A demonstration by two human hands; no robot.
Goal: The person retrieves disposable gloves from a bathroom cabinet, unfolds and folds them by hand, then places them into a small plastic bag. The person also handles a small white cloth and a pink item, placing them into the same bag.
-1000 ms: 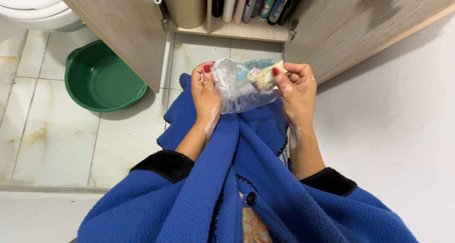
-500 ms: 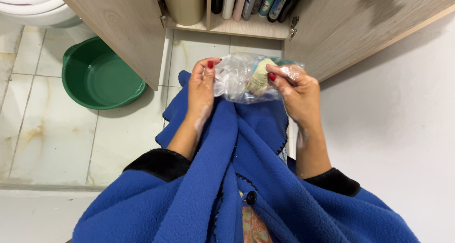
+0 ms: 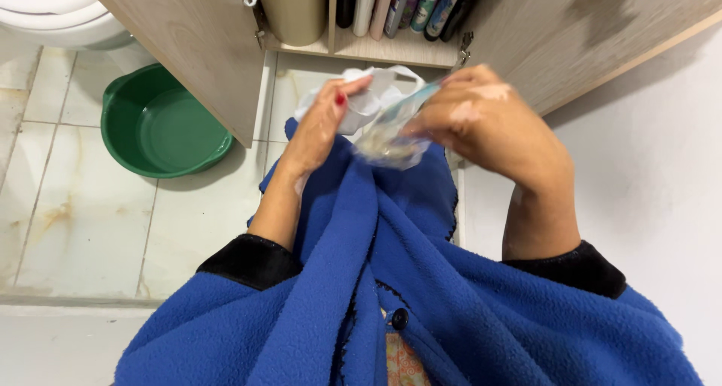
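Bathroom floor and open cabinet
Green basin (image 3: 162,126) sitting on tiled floor (image 3: 83,228) beside toilet (image 3: 56,13); bottles (image 3: 398,6) standing on cabinet shelf (image 3: 391,47).

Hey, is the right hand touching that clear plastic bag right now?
Touching. The head view shows the right hand with its fingers closed on the top edge of the clear plastic bag, while the left hand grips it from the other side.

The bag (image 3: 387,134) is thin, clear, crinkly plastic with a gloss. The robe (image 3: 376,281) is soft, matt blue fleece. The basin (image 3: 162,123) is smooth green plastic; the cabinet doors (image 3: 195,40) are matt wood-grain; the floor tiles (image 3: 83,228) are glossy.
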